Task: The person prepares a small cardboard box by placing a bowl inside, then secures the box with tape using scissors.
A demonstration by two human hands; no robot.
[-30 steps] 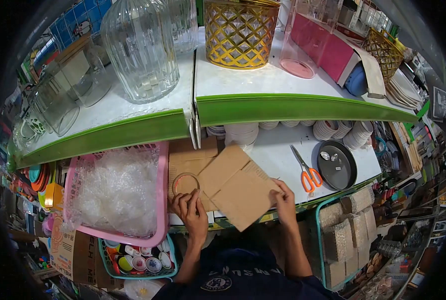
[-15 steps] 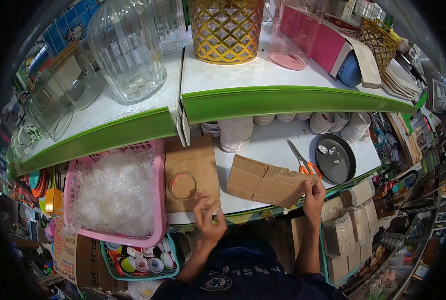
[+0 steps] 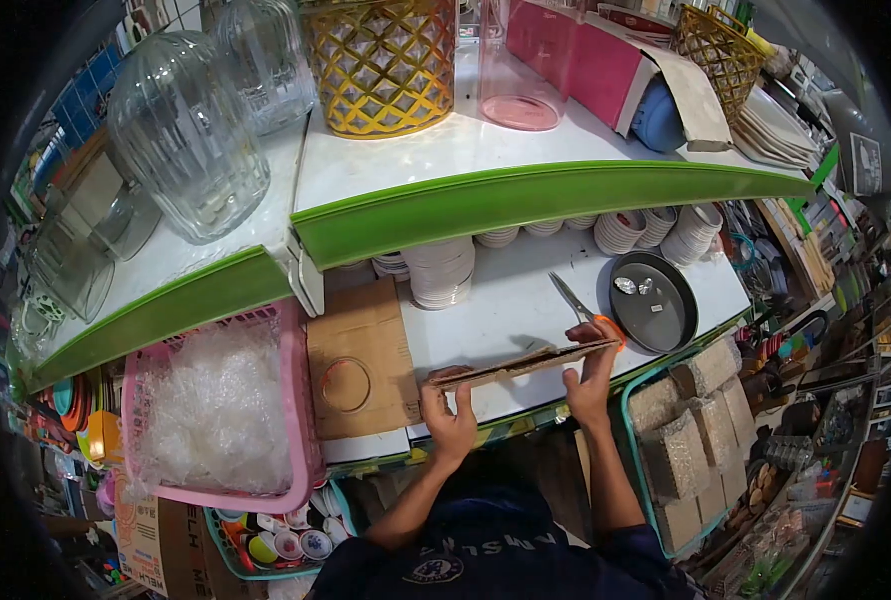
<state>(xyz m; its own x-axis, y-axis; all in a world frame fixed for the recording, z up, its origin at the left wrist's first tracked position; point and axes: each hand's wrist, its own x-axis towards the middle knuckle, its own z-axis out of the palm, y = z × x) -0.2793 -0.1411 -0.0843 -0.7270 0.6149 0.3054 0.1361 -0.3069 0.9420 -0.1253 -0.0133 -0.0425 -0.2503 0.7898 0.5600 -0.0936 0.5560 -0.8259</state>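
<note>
A piece of brown cardboard [image 3: 526, 366] is held up above the white shelf, seen nearly edge-on. At its left end my left hand [image 3: 450, 422] is closed on it, thumb in front. My right hand [image 3: 591, 375] grips the opposite end. Scissors with orange handles [image 3: 606, 328] lie behind my right hand, which partly hides them. Left of my left hand, another cardboard sheet [image 3: 366, 330] lies flat on the shelf, with a clear round ring [image 3: 347, 385] on it. A dark round pan [image 3: 654, 303] with small shiny items inside sits to the right.
On the left stands a pink basket [image 3: 311, 440] of bubble wrap. Overhead, a green-edged shelf [image 3: 526, 190] bears glass jars [image 3: 191, 140] and a gold lattice container [image 3: 381, 70]. Stacked white cups [image 3: 440, 272] stand beneath it. Bubble-wrapped boxes [image 3: 681, 460] fill a crate at lower right.
My left hand has moved right and taken hold of the cardboard's left end. The cardboard has tilted from showing its face to nearly edge-on. The whole view has shifted.
</note>
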